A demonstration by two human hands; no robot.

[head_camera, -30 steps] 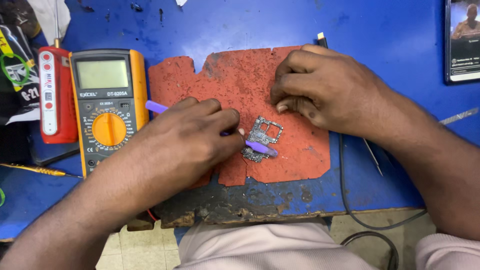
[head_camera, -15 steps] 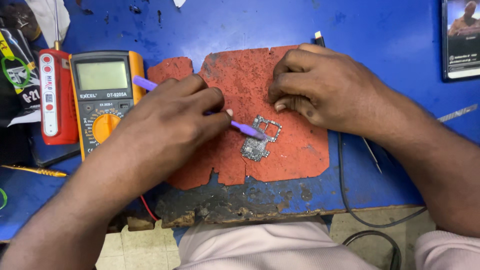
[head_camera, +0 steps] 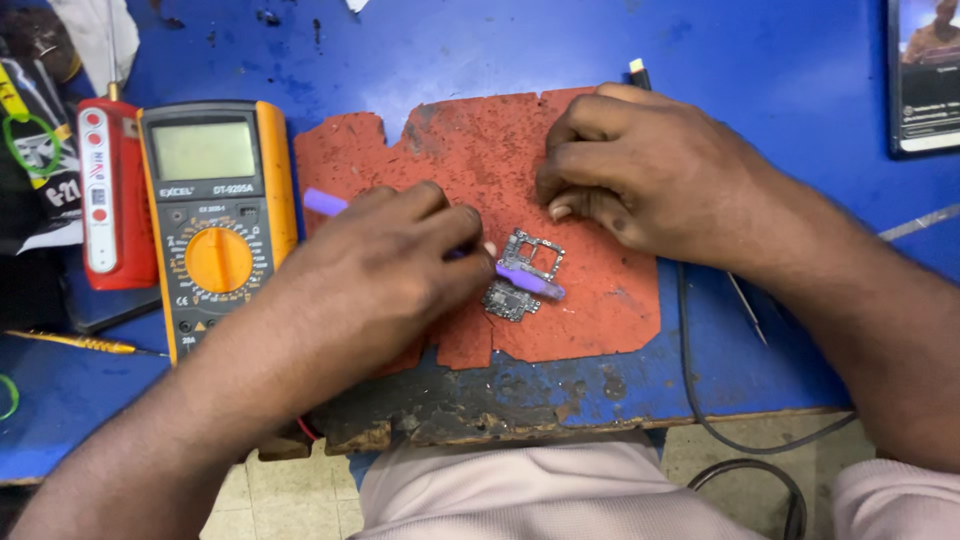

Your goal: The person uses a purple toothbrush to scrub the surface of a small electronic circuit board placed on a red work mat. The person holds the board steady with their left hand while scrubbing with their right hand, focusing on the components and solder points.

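Observation:
A small metal circuit board (head_camera: 521,272) lies on a worn red mat (head_camera: 470,160) on the blue workbench (head_camera: 480,50). My left hand (head_camera: 380,265) grips a purple tool (head_camera: 530,281) like a pen, its tip resting across the board; the tool's back end sticks out past my hand toward the meter. My right hand (head_camera: 640,175) rests fingers-curled on the mat just above and right of the board, fingertips close to it, holding nothing that I can see.
A yellow multimeter (head_camera: 215,215) and a red device (head_camera: 105,195) stand left of the mat. A thin yellow tool (head_camera: 70,342) lies at the left edge. A black cable (head_camera: 700,400) hangs off the chipped front edge. A phone (head_camera: 925,75) sits far right.
My left hand and the purple tool have shifted slightly over the board, the tool's tip moving up and then back down. The right hand has stayed in place.

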